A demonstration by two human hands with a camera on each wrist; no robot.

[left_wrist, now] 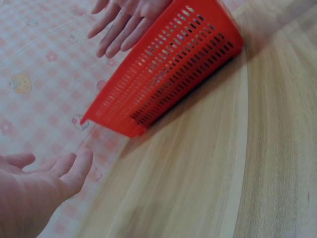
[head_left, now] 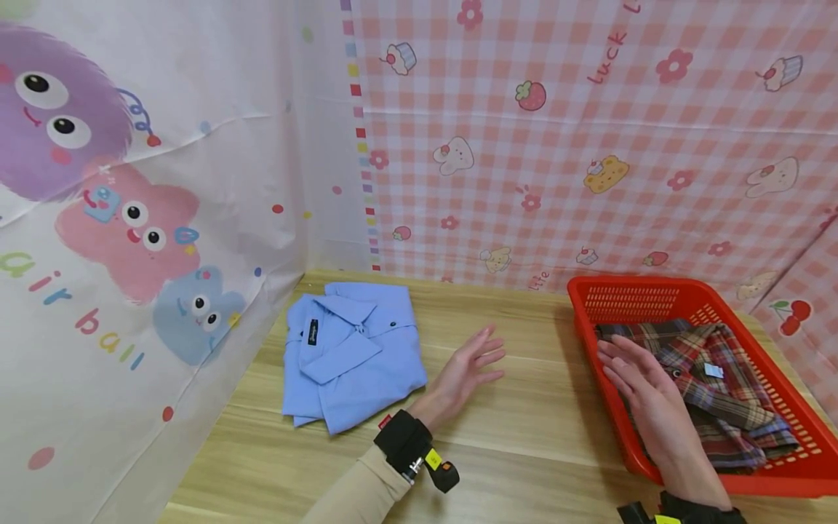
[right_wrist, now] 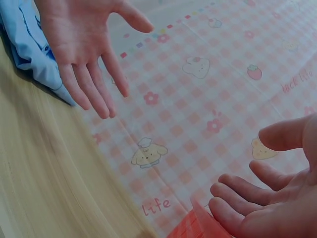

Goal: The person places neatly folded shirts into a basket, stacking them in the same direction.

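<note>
A folded light blue shirt (head_left: 366, 364) with its collar up front lies on the left of the wooden table. Beside its right edge is my left hand (head_left: 462, 375), fingers spread loosely, holding nothing. My right hand (head_left: 644, 400) hovers over the left rim of a red plastic basket (head_left: 703, 287), its fingers relaxed and nothing in them. Inside the basket lies a plaid shirt (head_left: 733, 415) in brown and red with a small pale tag; the right hand covers part of it. In the right wrist view the blue shirt (right_wrist: 32, 54) shows behind the left hand.
The wooden table (head_left: 524, 429) runs between the shirt and the basket. A pink checked cloth (head_left: 563, 145) hangs along the back, and a white cloth with cartoon figures (head_left: 216, 167) closes off the left side. Another stretch of pink cloth stands right of the basket.
</note>
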